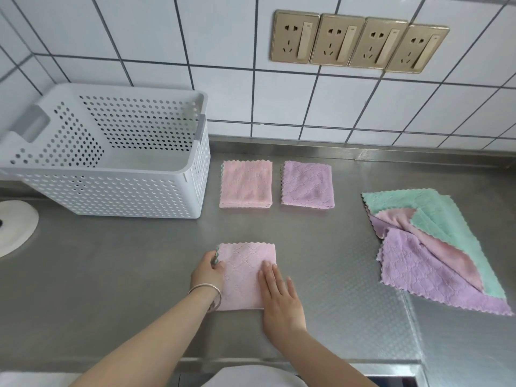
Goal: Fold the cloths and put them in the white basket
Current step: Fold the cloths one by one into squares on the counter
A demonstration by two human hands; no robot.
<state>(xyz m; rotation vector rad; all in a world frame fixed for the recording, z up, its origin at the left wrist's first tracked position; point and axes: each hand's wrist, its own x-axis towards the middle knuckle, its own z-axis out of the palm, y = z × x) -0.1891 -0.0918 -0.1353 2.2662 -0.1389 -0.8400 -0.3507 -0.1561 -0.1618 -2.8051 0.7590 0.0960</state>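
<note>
On the steel bench (321, 247), near its front edge, lies a folded pink cloth (244, 272), and both hands are on it. The left hand (208, 270), with a bangle (208, 293) on its wrist, grips the cloth's left edge near the far corner, fingers curled round the edge so that a strip of green backing shows there. The right hand (279, 296) lies flat on the cloth's right side, its fingers (268, 277) straight and close together, pressing down, with the thumb out on the bare bench. Farther back, two more folded cloths lie side by side and apart from each other: a second pink cloth (246, 183) just right of the white basket (111, 191), and a purple cloth (307, 184) to the right of that. The basket stands upright at the back left of the bench, against the tiled wall (195, 37); what shows of its inside holds no cloth. Well to the right is a loose pile of unfolded cloths (435, 247), green, pink and purple overlapping. Four sockets (358, 40) sit in a row on the wall. A white round thing (14, 227) is at the left edge.
</note>
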